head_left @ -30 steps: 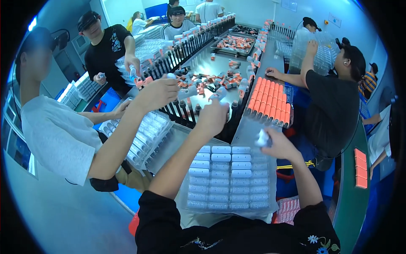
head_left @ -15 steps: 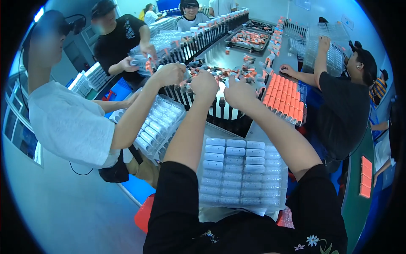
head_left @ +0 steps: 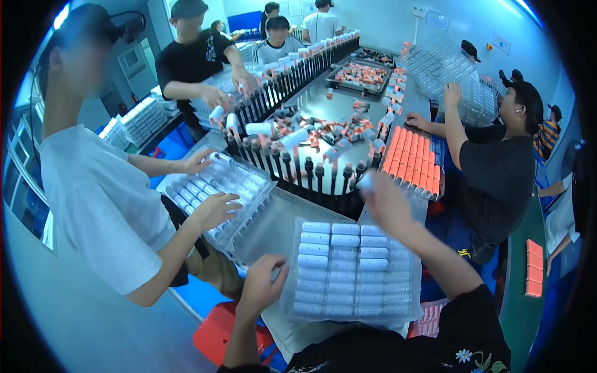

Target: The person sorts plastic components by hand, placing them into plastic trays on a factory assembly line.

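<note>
My right hand point(head_left: 390, 204), blurred by motion, is closed round a small white plastic casing point(head_left: 365, 181) between the conveyor and the tray in front of me. My left hand point(head_left: 263, 281) hovers at the tray's left edge, its fingers loosely bent and apart, with nothing visible in them. The clear plastic tray point(head_left: 404, 283) has rows of pockets. White oblong casings point(head_left: 315, 238) fill part of its far rows. Beyond my hands, the curved end of the conveyor carries black upright posts point(head_left: 319, 177) around a heap of orange, grey and black parts point(head_left: 329, 127).
A tray of orange tubular parts point(head_left: 411, 160) lies right of the conveyor. To the left, a co-worker's hands point(head_left: 214, 211) are over another clear tray point(head_left: 249, 186) of white casings. A red stool point(head_left: 217, 332) stands at lower left. Another co-worker point(head_left: 497, 155) lifts clear trays at right.
Both my hands have come back from the conveyor, the left to the tray's edge and the right with a white casing. The left co-worker's hand has moved from the conveyor to their tray.
</note>
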